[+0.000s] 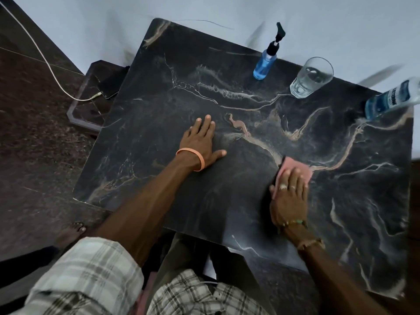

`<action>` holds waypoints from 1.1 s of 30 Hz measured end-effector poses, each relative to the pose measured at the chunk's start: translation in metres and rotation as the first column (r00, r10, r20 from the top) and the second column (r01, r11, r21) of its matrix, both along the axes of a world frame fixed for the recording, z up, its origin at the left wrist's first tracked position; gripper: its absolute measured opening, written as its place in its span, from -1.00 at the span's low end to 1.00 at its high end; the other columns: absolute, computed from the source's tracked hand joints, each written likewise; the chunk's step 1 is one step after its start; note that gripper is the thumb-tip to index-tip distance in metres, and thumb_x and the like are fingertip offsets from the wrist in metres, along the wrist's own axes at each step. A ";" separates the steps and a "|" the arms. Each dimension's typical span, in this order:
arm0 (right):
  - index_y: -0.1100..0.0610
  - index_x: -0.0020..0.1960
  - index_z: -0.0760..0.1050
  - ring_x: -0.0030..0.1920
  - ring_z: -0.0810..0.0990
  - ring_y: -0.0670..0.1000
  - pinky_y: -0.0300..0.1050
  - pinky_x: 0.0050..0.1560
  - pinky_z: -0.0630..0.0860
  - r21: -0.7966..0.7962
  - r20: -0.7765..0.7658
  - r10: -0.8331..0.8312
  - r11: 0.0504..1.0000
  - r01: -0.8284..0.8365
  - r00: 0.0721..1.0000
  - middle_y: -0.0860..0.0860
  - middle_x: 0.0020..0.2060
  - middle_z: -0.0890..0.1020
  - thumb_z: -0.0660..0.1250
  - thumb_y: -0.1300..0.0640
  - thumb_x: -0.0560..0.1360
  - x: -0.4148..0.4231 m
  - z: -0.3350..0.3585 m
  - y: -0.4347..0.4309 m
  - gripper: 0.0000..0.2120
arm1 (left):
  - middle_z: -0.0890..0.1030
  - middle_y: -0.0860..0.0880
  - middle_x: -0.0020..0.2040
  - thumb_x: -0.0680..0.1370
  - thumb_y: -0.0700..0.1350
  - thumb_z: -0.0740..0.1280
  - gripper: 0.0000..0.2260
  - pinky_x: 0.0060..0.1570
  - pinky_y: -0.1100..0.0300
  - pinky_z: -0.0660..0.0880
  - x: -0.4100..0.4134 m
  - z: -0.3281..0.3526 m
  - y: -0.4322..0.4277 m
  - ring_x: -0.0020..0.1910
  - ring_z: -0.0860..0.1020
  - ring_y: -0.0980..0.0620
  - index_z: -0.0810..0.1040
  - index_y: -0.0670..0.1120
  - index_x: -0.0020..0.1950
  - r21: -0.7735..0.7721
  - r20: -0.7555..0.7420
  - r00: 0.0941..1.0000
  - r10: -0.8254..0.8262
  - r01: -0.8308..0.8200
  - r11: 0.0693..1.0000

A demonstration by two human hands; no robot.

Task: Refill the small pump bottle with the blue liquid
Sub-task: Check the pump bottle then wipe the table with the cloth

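The small pump bottle (266,61) with a black pump and blue liquid inside stands at the far edge of the dark marble table (250,123). A large clear bottle of blue liquid (391,98) with a label stands at the right edge. My left hand (202,142) lies flat on the table's middle, fingers straight. Near the front right, my right hand (289,198) presses a pink cloth (295,171) flat against the tabletop with straight fingers.
An empty clear drinking glass (311,77) stands between the two bottles. A lower dark side table (91,103) at the left carries a phone (110,88) on a white cable (41,53). A white wall is behind the table.
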State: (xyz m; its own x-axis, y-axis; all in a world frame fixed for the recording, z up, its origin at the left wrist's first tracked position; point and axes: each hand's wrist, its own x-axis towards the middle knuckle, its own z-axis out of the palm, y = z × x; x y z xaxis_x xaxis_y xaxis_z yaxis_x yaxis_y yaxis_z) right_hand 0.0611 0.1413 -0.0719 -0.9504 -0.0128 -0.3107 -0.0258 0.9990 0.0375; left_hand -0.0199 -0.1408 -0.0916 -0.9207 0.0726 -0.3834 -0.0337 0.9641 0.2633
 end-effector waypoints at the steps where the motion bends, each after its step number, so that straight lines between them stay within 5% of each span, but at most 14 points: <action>1: 0.36 0.51 0.18 0.50 0.13 0.37 0.32 0.47 0.11 -0.044 -0.001 0.043 0.998 -0.044 0.999 0.37 0.49 0.16 0.18 0.05 0.62 0.018 -0.003 -0.005 -0.43 | -0.23 -0.02 0.59 0.49 0.41 0.11 -0.12 0.49 -0.06 -0.04 0.001 0.000 0.002 0.57 -0.19 -0.09 -0.15 -0.06 0.59 -0.009 -0.005 1.000 0.007 -0.007 1.000; 5: 0.31 0.50 0.25 0.50 0.18 0.31 0.26 0.46 0.19 -0.084 -0.009 0.415 0.907 -0.414 0.910 0.31 0.49 0.22 0.05 -0.03 0.60 0.038 -0.013 -0.019 -0.42 | -0.23 -0.01 0.59 0.47 0.38 0.21 -0.08 0.51 -0.04 -0.09 0.000 -0.002 0.008 0.57 -0.20 -0.09 -0.15 -0.06 0.59 0.000 0.010 0.999 0.038 -0.038 0.999; 10: 0.28 0.54 0.14 0.54 0.06 0.28 0.25 0.49 0.08 -0.115 -0.008 0.090 0.989 -0.090 0.996 0.29 0.53 0.09 0.11 0.01 0.62 0.006 -0.015 -0.008 -0.42 | -0.22 -0.01 0.59 0.46 0.36 0.27 -0.06 0.50 -0.04 -0.09 -0.004 0.000 0.010 0.57 -0.19 -0.09 -0.14 -0.06 0.59 0.001 0.029 0.998 0.063 -0.063 0.998; 14: 0.23 0.52 0.23 0.51 0.13 0.32 0.33 0.45 0.15 -0.163 0.024 0.389 0.910 -0.380 0.921 0.32 0.50 0.17 0.41 -0.07 0.45 0.083 -0.017 -0.032 -0.23 | -0.17 0.01 0.60 0.47 0.37 0.22 -0.12 0.49 -0.09 0.00 -0.005 0.004 0.008 0.57 -0.14 -0.08 -0.06 -0.05 0.60 0.016 0.044 0.996 0.080 -0.081 0.997; 18: 0.02 0.58 0.10 0.55 -0.11 0.31 0.42 0.44 -0.07 -0.184 -0.007 0.571 0.806 -0.563 0.821 0.26 0.56 0.02 0.15 -0.24 0.52 0.039 -0.023 -0.073 -0.29 | 0.08 -0.06 0.59 0.59 0.32 0.01 -0.34 0.49 -0.12 0.08 -0.021 0.018 -0.002 0.55 0.06 -0.14 0.14 -0.06 0.56 0.234 0.086 0.979 0.183 -0.199 0.952; 22: 0.10 0.60 -0.05 0.56 -0.18 0.25 0.37 0.46 -0.14 -0.150 -0.013 0.684 0.720 -0.678 0.730 0.19 0.58 -0.08 0.04 -0.24 0.58 -0.048 -0.028 -0.122 -0.28 | 0.21 -0.13 0.55 0.65 0.22 -0.02 -0.42 0.52 0.05 0.02 -0.029 0.027 -0.012 0.54 0.14 -0.10 0.19 -0.11 0.55 0.443 0.177 0.943 0.282 -0.332 0.833; 25: 0.11 0.60 -0.06 0.57 -0.18 0.16 0.29 0.49 -0.17 -0.122 -0.020 0.629 0.770 -0.626 0.777 0.10 0.59 -0.07 -0.02 -0.21 0.62 -0.106 -0.030 -0.117 -0.33 | 0.11 -0.10 0.58 0.65 0.21 -0.03 -0.41 0.52 0.05 -0.03 -0.024 0.021 -0.009 0.56 0.03 -0.12 0.11 -0.09 0.58 0.318 0.161 0.967 0.196 -0.239 0.918; 28: 0.11 0.60 -0.05 0.57 -0.17 0.10 0.24 0.51 -0.15 -0.107 -0.038 0.480 0.870 -0.482 0.876 0.03 0.59 -0.08 -0.08 -0.15 0.64 -0.139 -0.030 -0.075 -0.39 | 0.01 0.01 0.60 0.52 0.44 -0.13 -0.23 0.52 -0.04 -0.06 -0.019 0.015 -0.006 0.57 -0.05 -0.07 0.00 0.00 0.59 0.271 0.177 0.968 0.175 -0.219 0.937; 33: 0.15 0.60 -0.07 0.58 -0.18 0.06 0.22 0.52 -0.08 -0.162 -0.054 0.160 0.973 -0.166 0.986 0.07 0.59 -0.10 -0.12 -0.06 0.67 -0.075 -0.025 -0.008 -0.43 | 0.03 0.08 0.60 0.37 0.55 -0.24 -0.09 0.51 -0.14 -0.04 -0.016 0.011 -0.011 0.57 -0.04 0.00 0.01 0.07 0.59 0.327 0.167 0.958 0.232 -0.276 0.904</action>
State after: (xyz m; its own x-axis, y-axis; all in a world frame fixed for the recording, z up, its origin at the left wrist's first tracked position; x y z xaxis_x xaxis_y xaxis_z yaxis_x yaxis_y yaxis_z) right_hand -0.0136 0.1329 -0.0971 -0.9429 -0.2166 -0.2529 -0.1906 0.9739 -0.1234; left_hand -0.0363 -0.1518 -0.0803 -0.8734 -0.0100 -0.4870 -0.3181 0.7689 0.5547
